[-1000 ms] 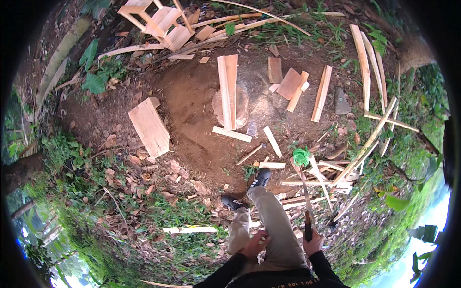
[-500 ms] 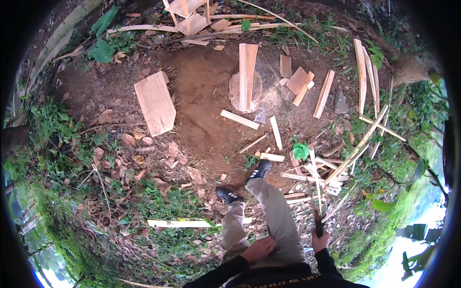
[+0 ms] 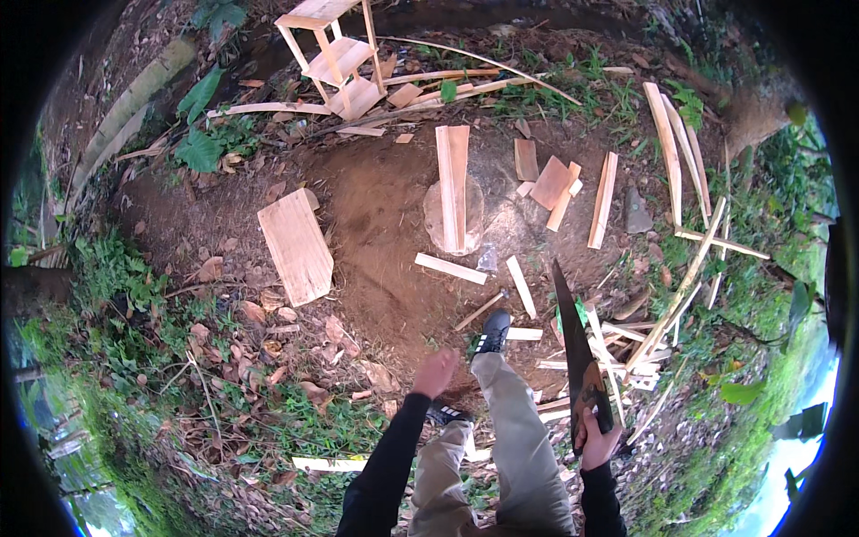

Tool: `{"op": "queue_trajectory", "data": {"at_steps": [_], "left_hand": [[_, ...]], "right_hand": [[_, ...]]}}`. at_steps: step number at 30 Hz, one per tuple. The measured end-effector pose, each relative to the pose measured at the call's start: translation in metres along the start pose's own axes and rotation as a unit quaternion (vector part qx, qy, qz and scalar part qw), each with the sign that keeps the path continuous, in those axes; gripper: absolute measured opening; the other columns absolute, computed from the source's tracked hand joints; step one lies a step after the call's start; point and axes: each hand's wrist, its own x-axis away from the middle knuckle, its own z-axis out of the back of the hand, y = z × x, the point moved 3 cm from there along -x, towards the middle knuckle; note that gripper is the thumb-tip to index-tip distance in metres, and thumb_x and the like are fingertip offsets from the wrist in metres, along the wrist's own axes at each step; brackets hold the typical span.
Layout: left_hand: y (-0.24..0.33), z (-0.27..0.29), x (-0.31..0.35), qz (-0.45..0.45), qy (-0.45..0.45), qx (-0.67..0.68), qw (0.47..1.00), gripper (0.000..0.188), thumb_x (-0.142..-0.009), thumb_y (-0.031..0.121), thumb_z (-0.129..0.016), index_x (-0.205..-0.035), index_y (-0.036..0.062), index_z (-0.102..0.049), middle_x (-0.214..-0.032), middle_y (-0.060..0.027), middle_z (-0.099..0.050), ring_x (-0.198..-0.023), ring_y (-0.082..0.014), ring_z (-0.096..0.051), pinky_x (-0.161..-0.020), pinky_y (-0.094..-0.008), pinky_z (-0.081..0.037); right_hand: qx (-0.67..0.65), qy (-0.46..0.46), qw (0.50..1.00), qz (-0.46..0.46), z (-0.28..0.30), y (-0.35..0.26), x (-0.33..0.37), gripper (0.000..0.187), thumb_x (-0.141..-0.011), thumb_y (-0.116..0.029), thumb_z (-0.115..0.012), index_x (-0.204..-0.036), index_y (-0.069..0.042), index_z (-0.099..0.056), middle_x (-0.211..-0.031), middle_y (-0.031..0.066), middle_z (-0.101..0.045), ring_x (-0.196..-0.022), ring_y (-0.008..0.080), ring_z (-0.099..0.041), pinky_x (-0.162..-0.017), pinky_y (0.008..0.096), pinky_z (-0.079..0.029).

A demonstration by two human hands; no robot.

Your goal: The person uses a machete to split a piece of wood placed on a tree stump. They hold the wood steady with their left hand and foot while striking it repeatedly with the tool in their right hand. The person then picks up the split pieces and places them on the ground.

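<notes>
My right hand (image 3: 598, 440) is closed around the dark handle of a handsaw (image 3: 574, 336). Its long blade points forward, away from me, over the ground right of my leg. My left hand (image 3: 436, 373) hangs in front of my left shoe, smeared by motion, so its fingers are not clear and I see nothing in it. Ahead of me two narrow wooden boards (image 3: 452, 188) lie side by side across a round tree stump (image 3: 436, 219). A wooden strip (image 3: 450, 268) rests on the soil just before the stump.
A wide board (image 3: 297, 246) lies on the left. A wooden shelf stand (image 3: 338, 61) is at the far side. Offcuts (image 3: 548, 183) lie right of the stump. Long strips (image 3: 664, 152) and a pile of scrap wood (image 3: 626, 345) are on the right. Leaves and weeds cover the near ground.
My right hand has raised the saw, its blade now pointing forward. My left hand has left my trouser leg and reached forward. My legs have shifted, and the view has tilted up.
</notes>
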Motion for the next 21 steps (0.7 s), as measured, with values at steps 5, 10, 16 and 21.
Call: {"op": "queue_trajectory", "data": {"at_steps": [5, 10, 16, 21], "left_hand": [[0.001, 0.018, -0.128, 0.023, 0.183, 0.031, 0.982, 0.046, -0.092, 0.051, -0.057, -0.101, 0.0057, -0.062, -0.084, -0.0141, -0.066, -0.079, -0.0339, -0.065, -0.073, -0.0462, -0.051], [0.026, 0.038, -0.232, -0.017, 0.311, -0.013, 0.95, 0.055, -0.088, 0.045, -0.064, -0.116, -0.0012, -0.054, -0.11, -0.019, -0.056, -0.103, -0.0342, -0.057, -0.088, -0.0444, -0.046], [0.035, 0.042, -0.294, 0.009, 0.294, -0.076, 0.953, 0.06, -0.087, 0.046, -0.065, -0.118, -0.0035, -0.05, -0.114, -0.022, -0.053, -0.109, -0.0385, -0.052, -0.094, -0.0482, -0.042], [0.036, 0.04, -0.305, 0.018, 0.253, -0.082, 0.964, 0.057, -0.087, 0.049, -0.065, -0.11, -0.0009, -0.052, -0.109, -0.0193, -0.056, -0.109, -0.0371, -0.052, -0.093, -0.0496, -0.041]], "right_hand": [[-0.071, -0.035, 0.996, 0.032, -0.056, -0.009, -0.029, 0.02, -0.09, -0.012, -0.067, -0.08, -0.003, -0.052, -0.06, 0.0033, -0.053, -0.042, 0.008, -0.044, -0.035, 0.0238, -0.033], [-0.132, -0.058, 0.99, -0.003, -0.11, -0.025, -0.051, 0.013, -0.091, -0.011, -0.065, -0.088, 0.0, -0.057, -0.056, 0.0014, -0.052, -0.042, 0.0068, -0.046, -0.04, 0.0238, -0.035], [-0.092, -0.05, 0.994, -0.033, -0.122, -0.028, -0.09, 0.018, -0.089, -0.01, -0.069, -0.079, -0.003, -0.056, -0.054, 0.0006, -0.051, -0.042, 0.0075, -0.048, -0.04, 0.0236, -0.037], [-0.042, -0.044, 0.998, -0.018, -0.111, -0.019, -0.116, 0.018, -0.089, -0.007, -0.066, -0.077, -0.003, -0.053, -0.054, 0.0015, -0.049, -0.04, 0.008, -0.044, -0.039, 0.0242, -0.035]]}}
